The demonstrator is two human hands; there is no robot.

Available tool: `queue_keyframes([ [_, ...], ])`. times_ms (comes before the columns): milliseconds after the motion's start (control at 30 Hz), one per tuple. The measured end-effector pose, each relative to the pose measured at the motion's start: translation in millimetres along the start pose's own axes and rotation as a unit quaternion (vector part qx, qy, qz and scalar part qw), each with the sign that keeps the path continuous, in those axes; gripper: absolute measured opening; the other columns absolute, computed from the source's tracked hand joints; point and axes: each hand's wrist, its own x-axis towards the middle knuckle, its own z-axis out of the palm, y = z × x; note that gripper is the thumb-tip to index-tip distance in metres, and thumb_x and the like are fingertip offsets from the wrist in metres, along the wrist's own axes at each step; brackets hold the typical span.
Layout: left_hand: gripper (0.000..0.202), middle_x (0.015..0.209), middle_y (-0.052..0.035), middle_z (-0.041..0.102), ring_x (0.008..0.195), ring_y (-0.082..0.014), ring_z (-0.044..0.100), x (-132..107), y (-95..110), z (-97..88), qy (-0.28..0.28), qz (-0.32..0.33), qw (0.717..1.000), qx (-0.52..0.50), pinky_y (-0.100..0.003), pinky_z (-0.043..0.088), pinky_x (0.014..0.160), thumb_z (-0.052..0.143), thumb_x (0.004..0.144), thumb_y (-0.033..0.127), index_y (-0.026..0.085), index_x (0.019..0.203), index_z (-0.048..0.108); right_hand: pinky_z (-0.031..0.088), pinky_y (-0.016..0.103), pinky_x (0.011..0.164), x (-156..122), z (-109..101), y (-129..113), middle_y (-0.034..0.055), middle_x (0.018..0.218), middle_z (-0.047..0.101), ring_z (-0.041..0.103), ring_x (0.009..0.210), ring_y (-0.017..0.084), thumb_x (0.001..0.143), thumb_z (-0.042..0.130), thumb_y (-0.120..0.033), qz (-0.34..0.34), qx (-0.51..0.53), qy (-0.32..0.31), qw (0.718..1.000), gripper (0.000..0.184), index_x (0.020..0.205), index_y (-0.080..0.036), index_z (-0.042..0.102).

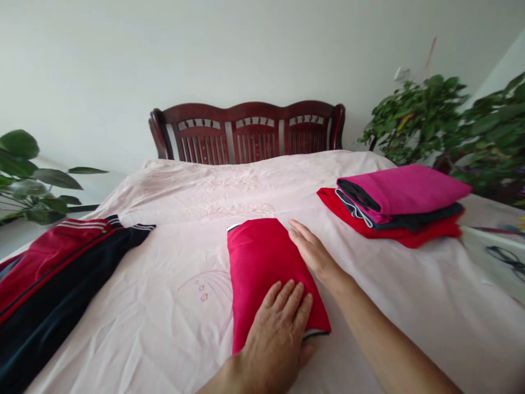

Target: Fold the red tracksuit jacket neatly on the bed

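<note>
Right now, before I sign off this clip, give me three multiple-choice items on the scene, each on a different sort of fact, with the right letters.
1. Where is the left hand?
A) On a folded red garment
B) On the wooden headboard
C) On a potted plant

2. How many folded garments make up the stack at right?
A) Two
B) Three
C) Five

3. What state is the red-and-navy striped garment in?
A) Hanging from the headboard
B) Held up by both hands
C) Lying on the pink bedcover

Answers: 1 A, the palm presses on it. 2 B, pink, navy and red layers show. 3 C, it lies flat, away from both hands.
</note>
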Motion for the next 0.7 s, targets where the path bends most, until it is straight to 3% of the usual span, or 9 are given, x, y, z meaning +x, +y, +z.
queue_keyframes([
  [67,0.069,0.165,-0.0119,0.022,0.153,-0.0281,0.021,-2,1,4.9,-0.016,0.015,1.0,0.013,-0.05,0.018,0.126,0.043,0.1,0.048,0.016,0.158,0.024,0.021,0.042,0.124,6,17,-19,0.0072,0.155,0.045,0.036,0.145,0.021,0.097,0.046,-0.045,-0.105,-0.106,-0.078,0.986,0.052,0.142,-0.023,0.054],
  [167,0.071,0.165,-0.0131,0.018,0.153,-0.0294,0.017,-1,5,4.7,-0.047,0.017,0.999,0.018,-0.052,0.02,0.125,0.04,0.1,0.053,0.016,0.158,0.023,0.019,0.044,0.124,20,49,-40,0.0096,0.156,0.043,0.031,0.148,0.023,0.1,0.039,-0.043,-0.219,-0.274,-0.168,0.921,0.053,0.145,-0.019,0.051],
  [267,0.074,0.165,-0.0153,0.014,0.153,-0.0322,0.015,1,8,7.2,-0.055,0.019,0.998,0.022,-0.054,0.021,0.124,0.039,0.099,0.055,0.014,0.159,0.021,0.014,0.054,0.122,41,81,-34,0.0116,0.16,0.035,0.022,0.151,0.029,0.1,0.036,-0.048,-0.218,-0.394,-0.22,0.865,0.057,0.149,-0.019,0.047],
  [333,0.076,0.166,-0.0146,0.013,0.153,-0.0332,0.013,2,9,11.8,-0.048,0.023,0.999,0.014,-0.054,0.021,0.123,0.039,0.099,0.055,0.015,0.159,0.019,0.014,0.059,0.12,56,99,-16,0.0116,0.161,0.034,0.022,0.151,0.032,0.1,0.037,-0.051,-0.174,-0.422,-0.266,0.849,0.058,0.149,-0.022,0.046],
  [400,0.077,0.166,-0.0127,0.014,0.153,-0.0332,0.013,3,8,16.8,-0.039,0.027,0.999,-0.002,-0.053,0.02,0.124,0.04,0.098,0.057,0.017,0.16,0.017,0.015,0.059,0.119,68,113,5,0.0099,0.158,0.039,0.028,0.148,0.031,0.099,0.039,-0.05,-0.141,-0.416,-0.295,0.849,0.054,0.146,-0.027,0.049],
  [500,0.08,0.166,-0.0123,0.018,0.154,-0.033,0.014,4,7,21.3,-0.026,0.033,0.999,-0.015,-0.053,0.017,0.125,0.043,0.096,0.059,0.018,0.16,0.018,0.015,0.057,0.119,79,124,26,0.0054,0.152,0.049,0.036,0.143,0.028,0.098,0.041,-0.049,-0.138,-0.381,-0.278,0.871,0.046,0.138,-0.033,0.057],
  [700,0.083,0.166,-0.014,0.019,0.153,-0.0355,0.013,1,11,23.9,-0.015,0.045,0.999,-0.001,-0.054,0.018,0.124,0.049,0.093,0.059,0.018,0.16,0.02,0.013,0.053,0.12,81,122,33,0.004,0.148,0.053,0.041,0.14,0.027,0.097,0.046,-0.046,-0.131,-0.314,-0.258,0.904,0.041,0.131,-0.031,0.062],
])
